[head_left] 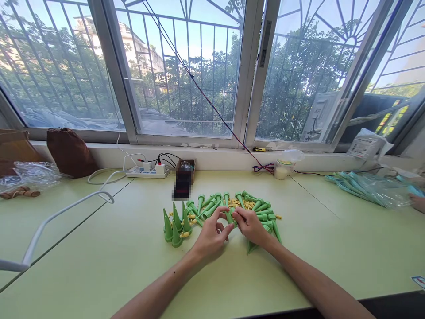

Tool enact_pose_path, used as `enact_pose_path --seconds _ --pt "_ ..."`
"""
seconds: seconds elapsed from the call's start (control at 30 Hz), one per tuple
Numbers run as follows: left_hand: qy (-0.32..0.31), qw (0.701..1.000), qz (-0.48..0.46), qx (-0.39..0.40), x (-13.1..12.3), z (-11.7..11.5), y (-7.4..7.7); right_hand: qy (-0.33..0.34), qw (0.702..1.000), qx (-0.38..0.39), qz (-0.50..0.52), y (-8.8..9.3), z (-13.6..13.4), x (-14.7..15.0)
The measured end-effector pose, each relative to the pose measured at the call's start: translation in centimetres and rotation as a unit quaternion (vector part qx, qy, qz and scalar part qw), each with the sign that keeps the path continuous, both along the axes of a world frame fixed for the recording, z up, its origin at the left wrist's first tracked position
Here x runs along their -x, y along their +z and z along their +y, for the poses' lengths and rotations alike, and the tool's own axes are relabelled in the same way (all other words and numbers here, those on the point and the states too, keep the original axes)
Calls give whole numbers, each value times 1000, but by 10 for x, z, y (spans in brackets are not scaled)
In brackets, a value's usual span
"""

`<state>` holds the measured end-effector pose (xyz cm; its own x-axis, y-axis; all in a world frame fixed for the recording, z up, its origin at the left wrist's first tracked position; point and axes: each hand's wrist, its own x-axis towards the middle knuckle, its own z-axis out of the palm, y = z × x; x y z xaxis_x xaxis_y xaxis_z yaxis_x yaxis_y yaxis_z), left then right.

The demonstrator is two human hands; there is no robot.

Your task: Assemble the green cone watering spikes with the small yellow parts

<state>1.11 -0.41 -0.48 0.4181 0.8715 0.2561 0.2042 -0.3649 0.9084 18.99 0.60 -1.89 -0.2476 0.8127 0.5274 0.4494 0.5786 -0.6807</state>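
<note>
Between my two hands is a green plastic watering spike (229, 217). My left hand (212, 234) grips it from the left, thumb and fingers curled round it. Against its right side, the fingers of my right hand (249, 225) are pinched together; whatever they hold is hidden. Several more green spikes (264, 206) lie in a loose arc behind and to the right of my hands. Small yellow plastic pieces (247, 204) are heaped inside that arc. To the left, several spikes stand upright (176, 235), points up, with some yellow pieces (184, 235) beside them.
A white power strip (146, 173) with plugs and a small box (190, 170) sit by the sill. A white cable (49, 221) arches over the table's left side. Plastic bags (368, 188) lie at right, near another person's hand (417, 201). A jar (283, 169) stands behind.
</note>
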Motion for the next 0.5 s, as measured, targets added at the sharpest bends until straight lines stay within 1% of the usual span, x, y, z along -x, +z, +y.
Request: enact_pose_path --seconds 0.5 --pt "6 1000 7 -1 -1 -2 3 0 1000 5 1 0 0 0"
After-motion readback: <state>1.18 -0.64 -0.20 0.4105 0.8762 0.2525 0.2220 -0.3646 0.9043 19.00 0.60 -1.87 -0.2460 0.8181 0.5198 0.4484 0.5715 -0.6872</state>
